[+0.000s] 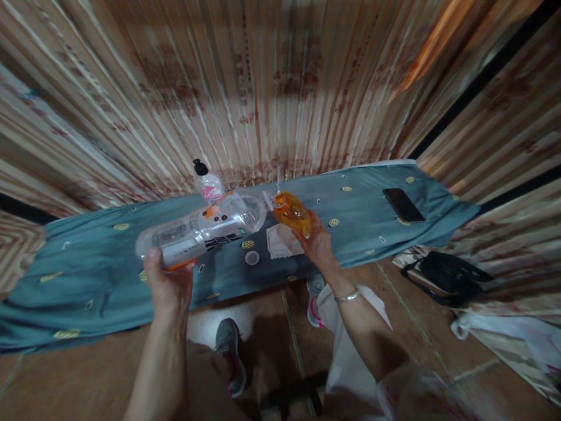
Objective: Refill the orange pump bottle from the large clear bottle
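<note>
My left hand (169, 286) is wrapped around the base end of a large clear plastic bottle (205, 228) with a white and orange label. The bottle lies tilted nearly level, its neck pointing right. My right hand (318, 240) grips a small bottle of orange liquid (293, 211), its mouth turned toward the large bottle's neck. The two mouths meet or nearly meet; I cannot tell if they touch. Behind the large bottle stands a clear pump bottle (210, 184) with a black top. Below them on the cloth are a round cap (252, 258) and a pale tissue (283, 241).
A blue-green patterned cloth (105, 280) covers the narrow table. A dark phone (403, 204) lies at its right end. Pleated curtains (263, 88) hang behind. A black bag (442, 275) rests at the lower right, beyond the table's front edge.
</note>
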`<move>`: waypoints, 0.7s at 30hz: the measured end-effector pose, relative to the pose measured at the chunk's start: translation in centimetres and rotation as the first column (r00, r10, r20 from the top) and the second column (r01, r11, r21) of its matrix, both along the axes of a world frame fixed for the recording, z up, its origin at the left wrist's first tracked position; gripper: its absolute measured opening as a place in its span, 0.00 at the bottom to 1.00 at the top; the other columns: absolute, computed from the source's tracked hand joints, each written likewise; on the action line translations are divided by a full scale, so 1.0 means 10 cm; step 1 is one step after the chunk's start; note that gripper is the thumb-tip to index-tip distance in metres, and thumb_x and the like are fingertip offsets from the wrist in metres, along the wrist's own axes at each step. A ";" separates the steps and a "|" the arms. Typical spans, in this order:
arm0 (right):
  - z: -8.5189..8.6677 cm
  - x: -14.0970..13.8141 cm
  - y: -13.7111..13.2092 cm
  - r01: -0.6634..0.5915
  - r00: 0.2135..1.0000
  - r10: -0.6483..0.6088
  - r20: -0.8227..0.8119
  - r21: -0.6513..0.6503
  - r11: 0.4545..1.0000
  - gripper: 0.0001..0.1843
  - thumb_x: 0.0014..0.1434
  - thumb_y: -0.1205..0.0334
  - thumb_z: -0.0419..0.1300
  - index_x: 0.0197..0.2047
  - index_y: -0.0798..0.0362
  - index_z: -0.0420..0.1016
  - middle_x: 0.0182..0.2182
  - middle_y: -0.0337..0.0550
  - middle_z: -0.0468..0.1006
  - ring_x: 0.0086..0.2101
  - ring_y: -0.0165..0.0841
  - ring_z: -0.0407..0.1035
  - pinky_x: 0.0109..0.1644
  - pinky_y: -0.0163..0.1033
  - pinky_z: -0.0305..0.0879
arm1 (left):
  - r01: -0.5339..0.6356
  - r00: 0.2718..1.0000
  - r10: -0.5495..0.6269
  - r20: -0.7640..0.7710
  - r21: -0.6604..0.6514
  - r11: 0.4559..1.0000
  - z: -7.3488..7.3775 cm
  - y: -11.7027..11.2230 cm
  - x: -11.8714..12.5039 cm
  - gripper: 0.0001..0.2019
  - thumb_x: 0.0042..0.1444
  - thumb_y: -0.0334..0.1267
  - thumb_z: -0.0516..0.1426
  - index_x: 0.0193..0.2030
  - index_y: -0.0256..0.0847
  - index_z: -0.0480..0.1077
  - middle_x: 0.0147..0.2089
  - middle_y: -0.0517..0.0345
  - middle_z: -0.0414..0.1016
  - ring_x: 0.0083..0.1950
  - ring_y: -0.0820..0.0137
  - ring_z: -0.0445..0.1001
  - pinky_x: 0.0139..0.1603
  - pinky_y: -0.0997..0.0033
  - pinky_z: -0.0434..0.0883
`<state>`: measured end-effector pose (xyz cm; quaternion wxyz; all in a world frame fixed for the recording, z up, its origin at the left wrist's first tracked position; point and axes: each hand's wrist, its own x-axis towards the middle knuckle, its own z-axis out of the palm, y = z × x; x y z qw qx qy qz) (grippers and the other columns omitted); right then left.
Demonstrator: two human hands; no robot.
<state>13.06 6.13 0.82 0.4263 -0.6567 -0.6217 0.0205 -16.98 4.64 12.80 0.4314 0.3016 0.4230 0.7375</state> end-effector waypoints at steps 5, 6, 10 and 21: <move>0.01 0.05 0.01 0.002 1.000 -0.002 0.014 0.002 1.000 0.36 0.68 0.45 0.58 0.69 0.62 0.61 0.61 0.68 0.76 0.60 0.51 0.73 0.65 0.60 0.71 | -0.027 0.999 0.027 0.023 0.002 1.000 -0.04 0.02 0.02 0.24 0.39 0.57 0.68 0.39 0.43 0.77 0.47 0.51 0.81 0.39 0.64 0.76 0.23 0.75 0.67; 0.01 0.06 0.02 0.000 1.000 0.000 0.016 0.009 1.000 0.36 0.68 0.44 0.58 0.70 0.62 0.61 0.61 0.69 0.76 0.60 0.52 0.73 0.65 0.60 0.71 | -0.028 0.999 0.028 0.021 0.003 1.000 -0.05 0.02 0.01 0.24 0.39 0.57 0.68 0.38 0.43 0.77 0.47 0.51 0.81 0.39 0.64 0.76 0.23 0.74 0.67; -0.01 0.08 0.04 -0.012 1.000 0.012 0.019 0.011 1.000 0.37 0.68 0.43 0.58 0.69 0.61 0.61 0.60 0.69 0.76 0.59 0.52 0.74 0.64 0.59 0.73 | -0.001 1.000 0.001 0.012 -0.029 1.000 -0.08 0.03 -0.01 0.21 0.38 0.56 0.69 0.33 0.45 0.77 0.44 0.52 0.81 0.38 0.63 0.76 0.23 0.73 0.68; -0.03 0.07 0.05 -0.023 0.999 0.024 0.024 -0.042 0.999 0.36 0.68 0.45 0.59 0.70 0.60 0.61 0.60 0.66 0.76 0.59 0.50 0.73 0.64 0.57 0.72 | -0.024 1.000 0.025 0.019 -0.066 0.998 -0.13 0.06 -0.01 0.20 0.38 0.57 0.68 0.32 0.44 0.75 0.43 0.50 0.81 0.40 0.63 0.76 0.23 0.74 0.67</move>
